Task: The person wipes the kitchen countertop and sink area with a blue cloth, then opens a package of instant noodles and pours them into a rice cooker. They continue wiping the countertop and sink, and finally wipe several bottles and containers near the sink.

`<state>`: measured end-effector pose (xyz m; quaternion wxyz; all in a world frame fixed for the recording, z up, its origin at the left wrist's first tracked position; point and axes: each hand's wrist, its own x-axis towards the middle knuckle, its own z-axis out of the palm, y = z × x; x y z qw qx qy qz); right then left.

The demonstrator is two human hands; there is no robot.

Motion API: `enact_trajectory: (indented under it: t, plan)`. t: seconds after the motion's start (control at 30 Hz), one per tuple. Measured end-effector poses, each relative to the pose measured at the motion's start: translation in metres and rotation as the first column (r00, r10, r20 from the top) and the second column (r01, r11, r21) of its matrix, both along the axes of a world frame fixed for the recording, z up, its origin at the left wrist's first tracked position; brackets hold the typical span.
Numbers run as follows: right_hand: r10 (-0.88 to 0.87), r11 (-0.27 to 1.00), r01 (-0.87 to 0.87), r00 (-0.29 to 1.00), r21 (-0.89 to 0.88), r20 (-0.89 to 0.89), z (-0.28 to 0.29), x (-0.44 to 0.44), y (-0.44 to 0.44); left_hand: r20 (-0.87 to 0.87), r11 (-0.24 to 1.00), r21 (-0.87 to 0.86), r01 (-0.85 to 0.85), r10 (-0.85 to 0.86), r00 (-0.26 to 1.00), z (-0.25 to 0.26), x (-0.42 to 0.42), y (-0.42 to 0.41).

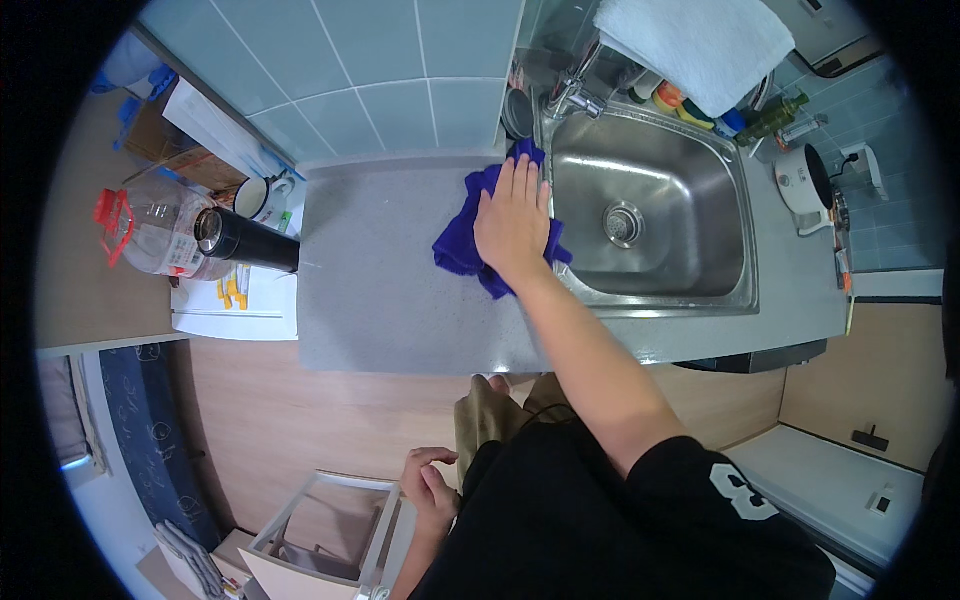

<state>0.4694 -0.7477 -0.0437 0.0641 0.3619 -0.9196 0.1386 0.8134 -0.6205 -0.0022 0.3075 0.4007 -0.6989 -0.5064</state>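
My right hand (514, 217) lies flat, palm down, on a crumpled purple cloth (459, 238), pressing it to the grey countertop (382, 247) beside the left rim of the stainless steel sink (645, 195). The cloth's right edge touches the sink rim. Fingers point towards the wall and are not wrapped round the cloth. My left hand (431, 487) hangs low at my left side, away from the counter, fingers loosely curled, with nothing seen in it. Behind the sink's left corner stands a chrome faucet (574, 97).
Left of the counter are a black thermos bottle (255, 240), a large plastic jug (157, 232) and an enamel mug (253, 198). Bottles (772, 120) and a white towel (697, 45) are behind the sink. A white electric pot (802, 184) stands right. A white-framed chair (322, 540) is below left.
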Motion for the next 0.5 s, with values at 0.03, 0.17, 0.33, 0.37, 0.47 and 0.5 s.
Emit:
enact_trajectory:
  t: [0.03,0.17,0.33,0.37,0.47,0.5]
  plan:
    - [0.005,1.0,-0.005,1.0,0.006,-0.003,0.0,-0.006,-0.002,-0.007,1.0,0.011,0.001,0.0,1.0,0.0,0.002,0.001]
    - [0.125,0.992,-0.125,0.992,-0.018,0.03,0.003,-0.003,0.016,-0.014,0.999,0.054,0.006,-0.005,1.0,-0.005,0.006,0.01]
    - [0.285,0.955,-0.291,0.955,0.064,0.084,0.02,0.058,0.099,-0.038,0.997,0.076,0.017,-0.014,0.999,-0.013,0.004,0.015]
    - [0.288,0.95,-0.299,0.949,0.085,0.125,0.021,0.057,0.106,-0.033,0.997,0.07,0.022,-0.019,0.999,-0.012,0.002,0.012]
    - [0.267,0.963,-0.268,0.958,-0.001,0.108,0.018,0.026,0.092,-0.04,0.999,0.046,0.022,-0.02,0.999,-0.007,-0.001,0.008]
    - [0.252,0.968,-0.249,0.963,-0.043,0.099,0.012,0.012,0.078,-0.046,0.999,0.037,0.021,-0.019,0.999,-0.006,-0.001,0.007]
